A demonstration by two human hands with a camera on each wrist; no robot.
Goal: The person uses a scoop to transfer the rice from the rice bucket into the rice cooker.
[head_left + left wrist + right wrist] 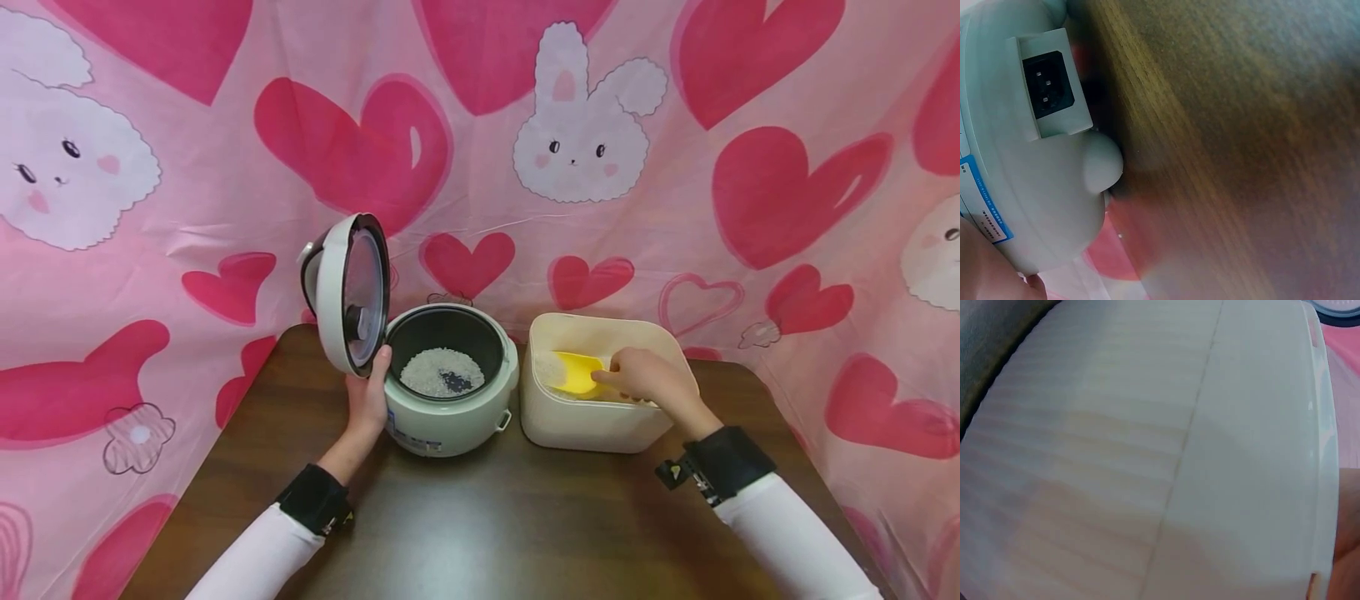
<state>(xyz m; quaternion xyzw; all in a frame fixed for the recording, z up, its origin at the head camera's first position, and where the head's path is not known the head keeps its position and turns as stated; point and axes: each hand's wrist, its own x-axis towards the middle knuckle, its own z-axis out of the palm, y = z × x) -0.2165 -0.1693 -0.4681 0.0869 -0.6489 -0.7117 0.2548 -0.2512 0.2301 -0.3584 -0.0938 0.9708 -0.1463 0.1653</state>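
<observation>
My left hand (pixel 366 404) touches the left side of a pale green rice cooker (pixel 450 429), its thumb straight up beside the rim. Its other fingers are largely hidden; part of the hand (pixel 991 269) shows against the cooker body in the left wrist view. The cooker's lid (pixel 337 292) stands raised. White rice (pixel 435 372) lies in the dark inner pot, with a patch of the bottom showing through. My right hand (pixel 648 375) grips a yellow scoop (pixel 576 373) inside a cream bin (pixel 592 427), where more rice (pixel 551 368) shows beside the scoop.
Both containers stand side by side on a dark wooden table (pixel 480 525). Behind them hangs a pink cloth (pixel 480 192) with hearts and rabbits. The cooker's power socket (pixel 1047 84) faces the left wrist camera. The bin's ribbed wall (pixel 1104 456) fills much of the right wrist view.
</observation>
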